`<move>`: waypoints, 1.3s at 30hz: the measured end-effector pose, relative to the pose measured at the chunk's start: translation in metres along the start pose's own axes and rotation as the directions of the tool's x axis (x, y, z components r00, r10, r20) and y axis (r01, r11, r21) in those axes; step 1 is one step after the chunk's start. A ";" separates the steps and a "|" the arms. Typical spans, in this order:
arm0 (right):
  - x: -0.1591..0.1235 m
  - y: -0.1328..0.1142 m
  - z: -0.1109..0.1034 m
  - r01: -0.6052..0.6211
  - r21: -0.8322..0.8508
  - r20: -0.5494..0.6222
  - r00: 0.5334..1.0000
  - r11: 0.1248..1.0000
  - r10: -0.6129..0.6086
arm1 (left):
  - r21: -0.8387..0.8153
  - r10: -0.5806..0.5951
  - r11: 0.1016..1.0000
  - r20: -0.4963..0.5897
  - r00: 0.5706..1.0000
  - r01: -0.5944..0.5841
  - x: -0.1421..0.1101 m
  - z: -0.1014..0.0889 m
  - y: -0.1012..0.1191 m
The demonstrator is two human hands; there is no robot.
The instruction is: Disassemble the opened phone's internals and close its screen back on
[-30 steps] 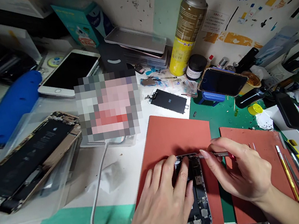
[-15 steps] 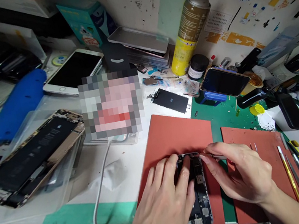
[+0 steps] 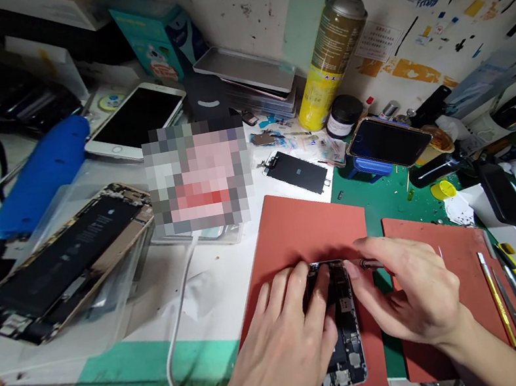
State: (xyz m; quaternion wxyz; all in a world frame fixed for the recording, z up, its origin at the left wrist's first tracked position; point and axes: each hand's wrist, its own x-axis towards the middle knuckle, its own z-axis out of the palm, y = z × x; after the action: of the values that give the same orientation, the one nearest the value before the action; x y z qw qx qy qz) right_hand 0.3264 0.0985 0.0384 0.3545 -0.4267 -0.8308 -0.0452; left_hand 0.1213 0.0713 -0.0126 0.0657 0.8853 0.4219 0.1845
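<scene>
An opened small phone (image 3: 345, 331) with its insides bared lies on a red-brown mat (image 3: 302, 232) near the table's front edge. My left hand (image 3: 279, 352) rests flat over the phone's left side, fingers stretched out and pressing on it. My right hand (image 3: 414, 298) is closed around a thin screwdriver (image 3: 373, 262), whose tip meets the phone's top right corner.
A second red mat (image 3: 458, 251) lies to the right, with pencils and tools (image 3: 499, 297) beside it. A larger opened phone (image 3: 63, 264) lies at left, a white cable (image 3: 179, 313) runs across the table, and a spray can (image 3: 330, 50), jar, phones and clutter stand behind.
The view has shifted slightly. My right hand has drawn a little closer to the phone's top edge with the screwdriver; my left hand has stayed on the phone.
</scene>
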 end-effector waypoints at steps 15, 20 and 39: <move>-0.002 -0.001 -0.001 -0.042 -0.064 0.024 0.999 0.997 0.044 | 0.027 0.001 1.000 0.001 1.000 -0.001 0.000 -0.001 0.001; -0.001 -0.001 0.000 -0.034 -0.009 0.031 0.999 0.999 0.034 | 0.022 0.011 1.000 0.001 1.000 -0.011 0.001 -0.001 0.000; -0.002 0.003 0.000 -0.012 0.000 0.023 1.000 1.000 0.012 | 0.028 0.004 1.000 -0.002 1.000 -0.004 0.001 -0.002 0.001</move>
State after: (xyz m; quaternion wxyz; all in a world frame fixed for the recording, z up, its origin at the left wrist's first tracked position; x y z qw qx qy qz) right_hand 0.3288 0.0993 0.0366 0.3452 -0.4324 -0.8321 -0.0383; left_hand 0.1216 0.0711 -0.0105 0.0525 0.8868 0.4227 0.1795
